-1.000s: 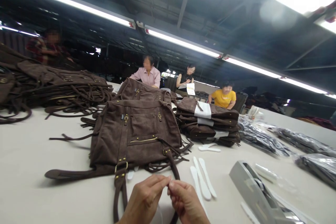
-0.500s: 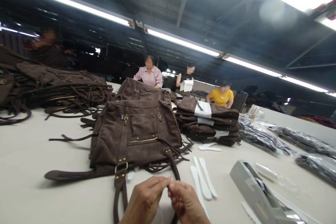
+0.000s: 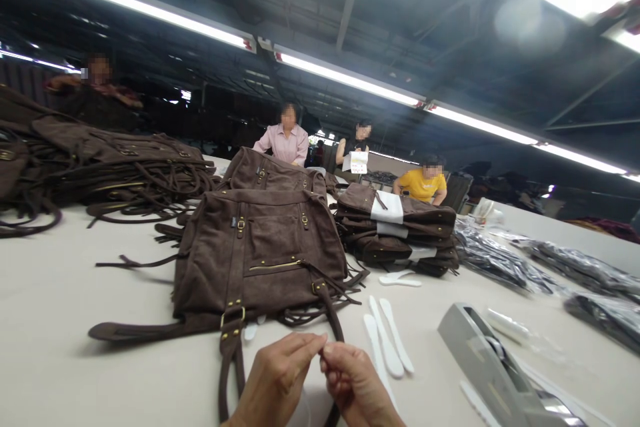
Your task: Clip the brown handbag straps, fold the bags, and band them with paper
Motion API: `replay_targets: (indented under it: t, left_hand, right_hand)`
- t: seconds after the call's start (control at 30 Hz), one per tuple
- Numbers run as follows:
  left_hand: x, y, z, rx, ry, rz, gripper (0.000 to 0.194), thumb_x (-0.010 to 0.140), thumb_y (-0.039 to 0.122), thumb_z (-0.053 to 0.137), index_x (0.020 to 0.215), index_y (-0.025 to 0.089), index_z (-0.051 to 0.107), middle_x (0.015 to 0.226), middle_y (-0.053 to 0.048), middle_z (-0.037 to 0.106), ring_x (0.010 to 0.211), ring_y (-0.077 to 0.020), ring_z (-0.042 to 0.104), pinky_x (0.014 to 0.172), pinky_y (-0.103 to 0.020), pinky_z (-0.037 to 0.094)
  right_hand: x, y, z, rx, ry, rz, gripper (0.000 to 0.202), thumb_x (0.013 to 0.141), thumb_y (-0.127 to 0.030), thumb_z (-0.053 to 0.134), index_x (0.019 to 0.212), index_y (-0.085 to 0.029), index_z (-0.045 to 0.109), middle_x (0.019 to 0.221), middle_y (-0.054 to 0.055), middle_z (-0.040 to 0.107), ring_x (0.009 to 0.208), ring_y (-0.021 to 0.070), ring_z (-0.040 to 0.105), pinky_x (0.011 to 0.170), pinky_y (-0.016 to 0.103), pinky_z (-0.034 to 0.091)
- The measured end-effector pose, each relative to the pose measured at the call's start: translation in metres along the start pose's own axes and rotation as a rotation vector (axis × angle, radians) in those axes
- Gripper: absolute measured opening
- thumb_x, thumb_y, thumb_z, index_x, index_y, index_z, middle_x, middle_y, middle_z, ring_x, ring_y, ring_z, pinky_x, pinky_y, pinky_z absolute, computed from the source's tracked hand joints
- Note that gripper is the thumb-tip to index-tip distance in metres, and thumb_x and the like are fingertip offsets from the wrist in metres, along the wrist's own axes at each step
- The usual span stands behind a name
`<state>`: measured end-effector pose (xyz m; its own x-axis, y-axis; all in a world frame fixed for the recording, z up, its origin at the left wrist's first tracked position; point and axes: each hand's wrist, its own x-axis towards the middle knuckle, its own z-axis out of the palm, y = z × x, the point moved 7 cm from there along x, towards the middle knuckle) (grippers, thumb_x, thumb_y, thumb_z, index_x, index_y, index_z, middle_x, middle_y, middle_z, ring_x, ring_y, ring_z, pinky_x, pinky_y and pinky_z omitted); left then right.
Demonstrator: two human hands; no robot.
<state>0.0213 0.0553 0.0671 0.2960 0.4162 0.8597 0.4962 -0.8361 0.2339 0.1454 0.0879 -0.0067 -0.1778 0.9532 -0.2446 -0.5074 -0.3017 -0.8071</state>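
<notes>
My left hand (image 3: 280,377) and my right hand (image 3: 356,380) meet at the fingertips, low in the centre of the view. Both are closed in a pinch; whatever lies between the fingertips is too small to name. A thin clear strand hangs faintly below them. Just beyond lies a dark brown bag (image 3: 270,247) with buckles and a brass zip. Its strap (image 3: 332,320) passes behind my right hand, while another strap (image 3: 231,353) runs down beside my left hand.
White plastic strips (image 3: 387,347) and a grey tape dispenser (image 3: 493,367) lie to the right. Behind are stacked bags (image 3: 400,220), plastic-wrapped bundles (image 3: 500,257) and a left-hand bag pile (image 3: 115,167). Several people are farther back.
My hands hold nearly the same pose, fingertips still together. In the background, the person at far left has raised an arm, and the person in yellow has shifted slightly.
</notes>
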Motion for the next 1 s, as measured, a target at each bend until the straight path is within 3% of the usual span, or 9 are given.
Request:
replay_targets:
  t: [0.43, 0.8, 1.0]
  left_hand:
    - [0.0028, 0.0039, -0.0037, -0.011, 0.036, 0.016, 0.033, 0.094, 0.010, 0.046, 0.120, 0.020, 0.064, 0.095, -0.007, 0.073, 0.085, -0.0131, 0.071, 0.076, -0.019, 0.058]
    - [-0.0007, 0.0030, 0.0004, -0.008, 0.021, -0.007, 0.034, 0.094, 0.010, 0.044, 0.119, 0.021, 0.065, 0.093, -0.006, 0.073, 0.083, -0.0130, 0.071, 0.074, -0.018, 0.057]
    - [0.0003, 0.0050, 0.0018, 0.009, -0.007, -0.004, 0.033, 0.094, 0.011, 0.045, 0.118, 0.020, 0.065, 0.093, -0.007, 0.073, 0.082, -0.0141, 0.071, 0.073, -0.020, 0.058]
  right_hand:
    - [-0.0009, -0.0020, 0.0012, 0.005, -0.024, -0.093, 0.032, 0.054, -0.030, 0.092, 0.067, -0.008, 0.074, 0.057, 0.003, 0.061, 0.046, 0.0002, 0.047, 0.045, 0.007, 0.036]
    - [-0.0005, -0.0026, 0.0004, 0.005, 0.014, -0.073, 0.035, 0.046, -0.030, 0.094, 0.061, -0.007, 0.072, 0.054, 0.002, 0.060, 0.045, 0.0011, 0.044, 0.043, 0.009, 0.034]
    - [-0.0056, -0.0045, 0.0010, 0.002, 0.003, -0.120, 0.027, 0.056, -0.027, 0.089, 0.062, -0.009, 0.070, 0.057, 0.002, 0.059, 0.050, 0.0031, 0.043, 0.046, 0.011, 0.033]
